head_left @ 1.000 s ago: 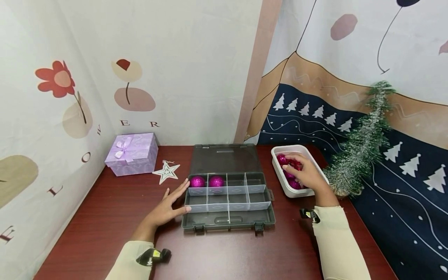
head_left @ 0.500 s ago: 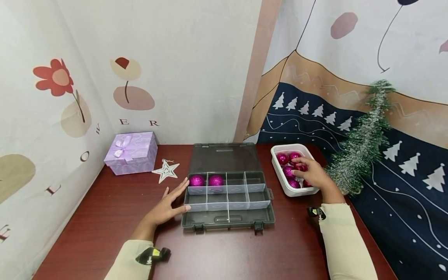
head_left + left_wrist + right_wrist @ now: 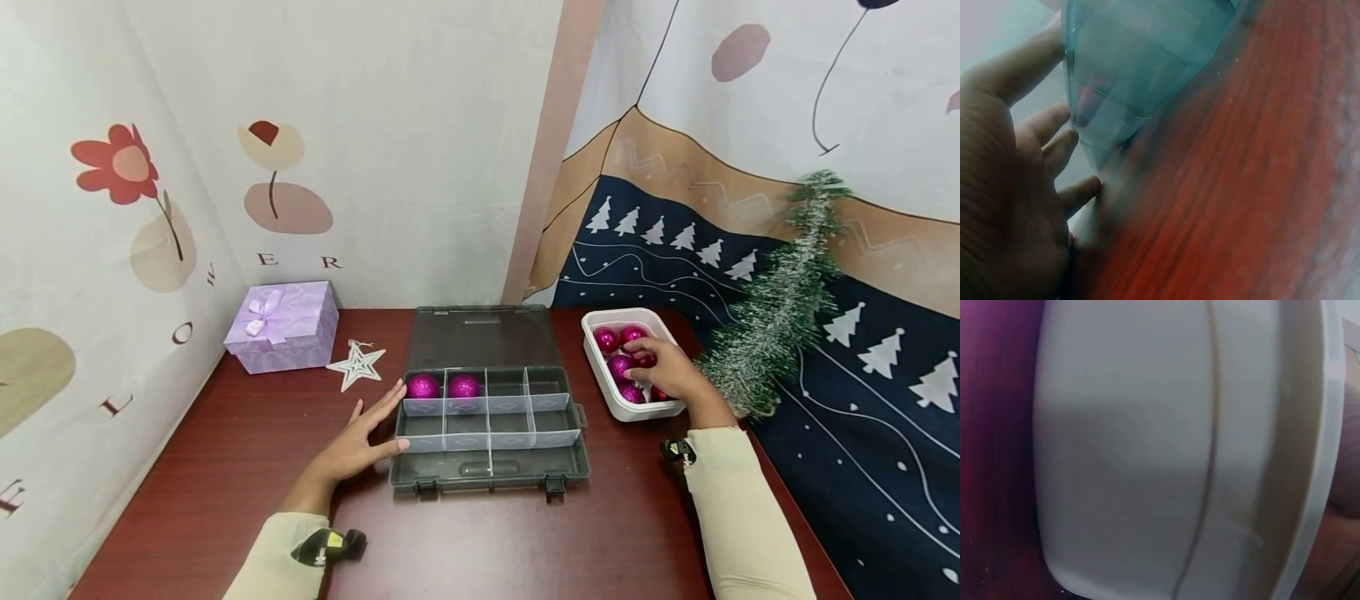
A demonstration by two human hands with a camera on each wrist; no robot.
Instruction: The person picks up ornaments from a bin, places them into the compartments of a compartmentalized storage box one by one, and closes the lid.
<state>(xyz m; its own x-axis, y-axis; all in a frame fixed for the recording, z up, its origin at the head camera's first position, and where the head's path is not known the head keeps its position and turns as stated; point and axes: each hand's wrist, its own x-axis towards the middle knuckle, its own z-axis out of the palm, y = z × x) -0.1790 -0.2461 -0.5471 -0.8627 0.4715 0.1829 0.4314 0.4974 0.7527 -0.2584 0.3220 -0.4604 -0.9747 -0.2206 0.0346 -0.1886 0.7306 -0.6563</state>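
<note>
A dark see-through organizer box [image 3: 480, 471] lies with its lid folded back on the table, divided into compartments. Two glittery magenta Christmas baubles [image 3: 423, 387] sit in the two leftmost compartments of its back row. Along the box's left side rests my left hand [image 3: 352, 450], fingers spread; the left wrist view shows the fingertips [image 3: 1069, 137] at the box wall. My right hand [image 3: 667, 367] reaches into a white plastic tub [image 3: 622, 410], its thumb and fingers curled round a red bauble [image 3: 643, 359], partly hidden by them. More baubles [image 3: 619, 366] lie around it, some shiny, some glittery.
A lilac gift box [image 3: 288, 329] with a bow stands at the back left, and a white star ornament [image 3: 356, 365] lies beside it. Right of the tub, a small tinsel tree [image 3: 780, 308] leans against the printed cloth wall. The tub wall [image 3: 1129, 437] fills most of the right wrist view.
My right hand has shifted right and toward me within the tub, uncovering more baubles, and its fingers now close round a red one. The left hand stays at the box.
</note>
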